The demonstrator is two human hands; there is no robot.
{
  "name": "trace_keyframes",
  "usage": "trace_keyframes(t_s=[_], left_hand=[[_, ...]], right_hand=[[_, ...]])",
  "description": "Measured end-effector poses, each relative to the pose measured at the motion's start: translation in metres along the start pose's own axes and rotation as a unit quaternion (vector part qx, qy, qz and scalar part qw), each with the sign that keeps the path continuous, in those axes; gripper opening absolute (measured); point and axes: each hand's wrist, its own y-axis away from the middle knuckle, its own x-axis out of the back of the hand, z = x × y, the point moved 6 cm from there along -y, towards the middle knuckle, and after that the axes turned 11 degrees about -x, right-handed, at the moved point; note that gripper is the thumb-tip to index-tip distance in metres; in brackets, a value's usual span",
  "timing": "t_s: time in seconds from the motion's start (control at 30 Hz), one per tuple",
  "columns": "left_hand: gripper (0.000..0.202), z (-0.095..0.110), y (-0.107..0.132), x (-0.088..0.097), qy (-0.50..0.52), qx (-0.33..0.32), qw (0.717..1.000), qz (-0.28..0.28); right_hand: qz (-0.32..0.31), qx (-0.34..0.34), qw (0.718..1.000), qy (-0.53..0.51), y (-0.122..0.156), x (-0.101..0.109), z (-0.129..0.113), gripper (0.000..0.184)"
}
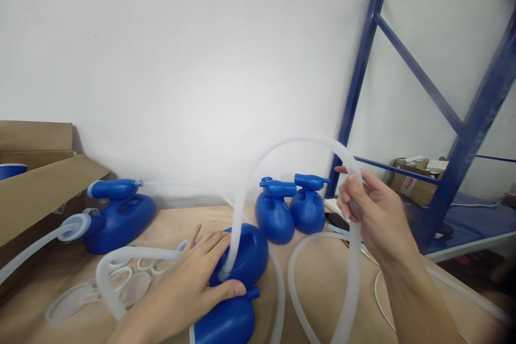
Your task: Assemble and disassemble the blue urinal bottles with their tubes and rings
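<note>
My left hand [193, 279] grips a blue plastic bottle [252, 258] that lies on the table, its thumb across the near side and its fingers over the top. A translucent white tube [300, 140] rises from beside those fingers, arches over to the right and hangs down past my right hand [373, 209]. That hand pinches the tube between thumb and fingers. The tube's low end touches the bottle close to my left hand; whether it goes inside cannot be made out. The bottle's near end [226, 322] shows below my thumb.
At left, another blue bottle [121, 223] with a tube stands by an open cardboard box [36, 193]. White caps and rings [135, 287] lie on the wooden table [173, 220]. Two blue bottles [276, 220] stand near the wall, with a blue metal rack [423, 80] at right.
</note>
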Motion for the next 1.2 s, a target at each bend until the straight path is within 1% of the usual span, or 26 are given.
trace_keyframes(t_s=[0.07, 0.1, 0.17, 0.23, 0.3, 0.33, 0.37, 0.4, 0.43, 0.47, 0.5, 0.53, 0.57, 0.6, 0.63, 0.67, 0.73, 0.8, 0.87, 0.93, 0.97, 1.03, 1.07, 1.1, 1.13, 1.2], left_hand=[[0.046, 0.004, -0.003, 0.0, 0.024, -0.012, 0.999, 0.018], [0.037, 0.004, -0.004, 0.003, 0.042, -0.008, 0.998, 0.038], [0.033, 0.003, -0.005, 0.011, 0.09, 0.011, 0.992, 0.092], [0.036, 0.001, -0.004, 0.02, 0.152, 0.031, 0.977, 0.145], [0.044, -0.001, -0.002, 0.023, 0.214, 0.057, 0.96, 0.171], [0.049, -0.001, -0.001, 0.021, 0.241, 0.078, 0.951, 0.176], [0.053, -0.001, 0.0, 0.018, 0.261, 0.103, 0.944, 0.174], [0.056, 0.0, 0.001, 0.013, 0.272, 0.125, 0.939, 0.167], [0.057, 0.003, 0.001, 0.008, 0.273, 0.134, 0.939, 0.158], [0.056, 0.008, 0.0, 0.003, 0.266, 0.125, 0.944, 0.15], [0.053, 0.015, -0.002, -0.001, 0.256, 0.106, 0.95, 0.145], [0.049, 0.021, -0.003, -0.003, 0.247, 0.085, 0.954, 0.143], [0.047, 0.027, -0.004, -0.005, 0.247, 0.069, 0.956, 0.142], [0.046, 0.031, -0.004, -0.005, 0.253, 0.061, 0.956, 0.139], [0.045, 0.033, -0.004, -0.004, 0.259, 0.059, 0.955, 0.135], [0.044, 0.033, -0.002, 0.0, 0.258, 0.06, 0.955, 0.131], [0.042, 0.027, 0.003, 0.014, 0.228, 0.064, 0.963, 0.128], [0.043, 0.012, 0.012, 0.037, 0.174, 0.081, 0.97, 0.148], [0.048, -0.007, 0.022, 0.062, 0.126, 0.119, 0.967, 0.187], [0.055, -0.022, 0.03, 0.084, 0.094, 0.147, 0.96, 0.218], [0.057, -0.026, 0.031, 0.092, 0.081, 0.152, 0.959, 0.224], [0.052, -0.026, 0.031, 0.097, 0.042, 0.143, 0.968, 0.203], [0.047, -0.022, 0.03, 0.092, 0.018, 0.132, 0.976, 0.171], [0.042, -0.018, 0.028, 0.08, -0.003, 0.121, 0.985, 0.121], [0.036, -0.013, 0.027, 0.062, -0.019, 0.106, 0.992, 0.063], [0.022, -0.007, 0.028, 0.011, -0.033, 0.076, 0.995, -0.055]], right_hand=[[0.009, 0.014, 1.0, -0.009, 0.003, -0.001, -0.005, 0.045], [0.011, 0.017, 1.0, -0.005, 0.004, -0.001, -0.005, 0.044], [0.021, 0.017, 0.999, 0.024, 0.002, 0.001, 0.0, 0.045], [0.057, 0.019, 0.994, 0.095, -0.003, 0.007, 0.009, 0.053], [0.111, 0.059, 0.969, 0.211, -0.004, 0.011, 0.011, 0.07], [0.128, 0.101, 0.948, 0.272, -0.002, 0.008, 0.008, 0.079], [0.122, 0.151, 0.924, 0.33, 0.003, 0.001, 0.004, 0.084], [0.091, 0.204, 0.899, 0.376, 0.01, -0.012, -0.001, 0.084], [0.028, 0.25, 0.878, 0.408, 0.019, -0.029, -0.003, 0.079], [-0.064, 0.283, 0.857, 0.427, 0.031, -0.048, -0.003, 0.07], [-0.167, 0.301, 0.834, 0.431, 0.045, -0.069, 0.0, 0.062], [-0.273, 0.303, 0.807, 0.427, 0.059, -0.088, 0.006, 0.061], [-0.354, 0.301, 0.783, 0.414, 0.073, -0.104, 0.011, 0.063], [-0.4, 0.301, 0.767, 0.401, 0.082, -0.115, 0.015, 0.065], [-0.423, 0.305, 0.757, 0.395, 0.088, -0.124, 0.018, 0.063], [-0.422, 0.317, 0.752, 0.395, 0.09, -0.13, 0.021, 0.059], [-0.391, 0.341, 0.745, 0.42, 0.085, -0.132, 0.025, 0.043], [-0.355, 0.345, 0.737, 0.46, 0.075, -0.125, 0.029, 0.031], [-0.326, 0.328, 0.739, 0.49, 0.061, -0.113, 0.031, 0.035], [-0.302, 0.304, 0.753, 0.499, 0.049, -0.1, 0.031, 0.04], [-0.292, 0.291, 0.762, 0.5, 0.044, -0.093, 0.031, 0.041], [-0.276, 0.265, 0.775, 0.502, 0.037, -0.082, 0.032, 0.038], [-0.275, 0.253, 0.776, 0.508, 0.034, -0.079, 0.033, 0.037], [-0.278, 0.244, 0.772, 0.516, 0.033, -0.076, 0.035, 0.037], [-0.284, 0.239, 0.767, 0.524, 0.032, -0.075, 0.037, 0.041], [-0.298, 0.238, 0.755, 0.533, 0.033, -0.076, 0.039, 0.051]])
